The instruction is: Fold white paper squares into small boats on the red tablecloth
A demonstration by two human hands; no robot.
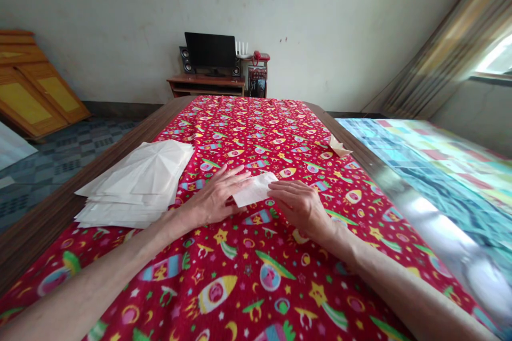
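Observation:
A small folded white paper lies on the red rocket-patterned cloth in front of me. My left hand rests flat on the cloth with fingers stretched out, its fingertips on the paper's left edge. My right hand lies palm down with fingers extended, touching the paper's right edge. Neither hand grips anything.
A stack of white paper sheets sits to the left on the cloth. A small folded paper boat stands at the far right of the table. Beyond the table is a desk with a monitor; a patterned bed cover lies right.

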